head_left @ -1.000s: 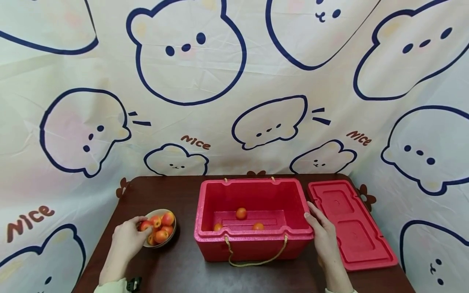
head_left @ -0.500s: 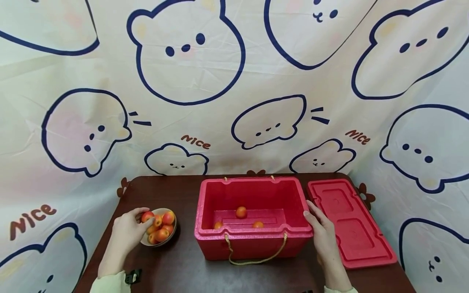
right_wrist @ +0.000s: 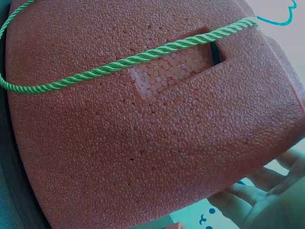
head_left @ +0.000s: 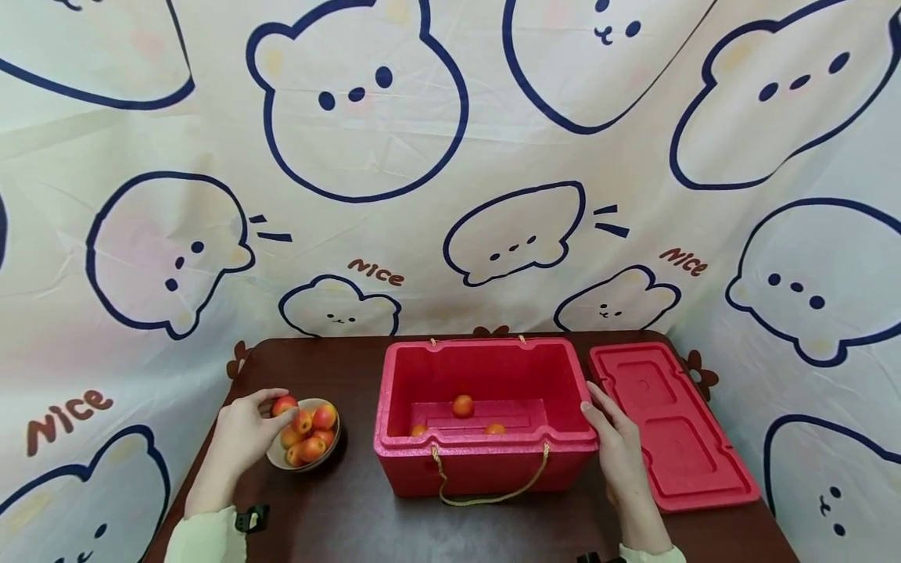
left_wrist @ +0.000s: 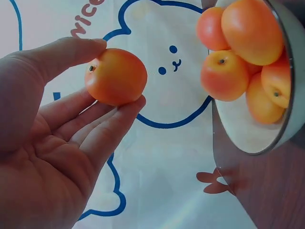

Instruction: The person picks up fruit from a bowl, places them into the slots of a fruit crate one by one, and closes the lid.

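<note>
My left hand (head_left: pixel 242 434) pinches a small round orange-red fruit (left_wrist: pixel 116 76) between thumb and fingertips. It is at the left rim of a pale bowl (head_left: pixel 281 461) that holds several similar fruits (left_wrist: pixel 224 76). Toward the middle stands a lidless red foam box (head_left: pixel 486 473), with three orange fruits, one of them the fruit (head_left: pixel 462 406), on its floor. My right hand (head_left: pixel 622 450) holds the box's right rim, thumb at the top edge. In the right wrist view, the fingers (right_wrist: pixel 238 200) reach round the box's edge.
The box's red lid (head_left: pixel 679 430) lies flat on the dark table (head_left: pixel 338 524) at the right. A rope handle (head_left: pixel 493 500) hangs down the box's front. A patterned cloth (head_left: pixel 422 234) rises behind the table and at both sides.
My left hand has drawn slightly up and back from the bowl with the fruit, now showing more clearly between its fingers. My right hand stays on the box's rim.
</note>
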